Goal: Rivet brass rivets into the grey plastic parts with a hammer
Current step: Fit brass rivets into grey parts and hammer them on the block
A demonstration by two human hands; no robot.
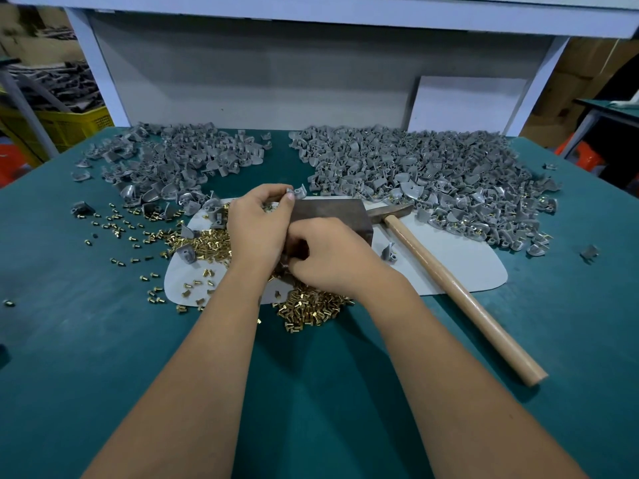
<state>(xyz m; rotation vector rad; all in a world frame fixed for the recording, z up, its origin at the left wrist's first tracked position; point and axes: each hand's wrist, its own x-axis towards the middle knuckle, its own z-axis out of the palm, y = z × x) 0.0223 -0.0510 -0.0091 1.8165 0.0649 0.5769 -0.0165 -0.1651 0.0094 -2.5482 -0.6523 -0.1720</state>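
Two bare arms reaching forward over a green surface (103, 357). Just past them, a heap of brass rivets (311, 309) spilling off the near edge of a pale grey mat (460, 264), with more rivets scattered to the left. Right hand (332, 257) curled low at the near end of a dark metal block (332, 212) – fingertips tucked in, pinching something too small to make out. Left hand (257, 226) a little farther on, fingers bent, holding a small grey plastic part (289, 193) at the block's far left corner. To the right, a hammer (449, 281) lying flat on the mat, untouched, head beside the block, wooden handle pointing near and right. Farther back – two big piles of grey parts, a left pile (173, 160) and a larger right pile (432, 174). Behind those, a pale grey back panel (259, 81).
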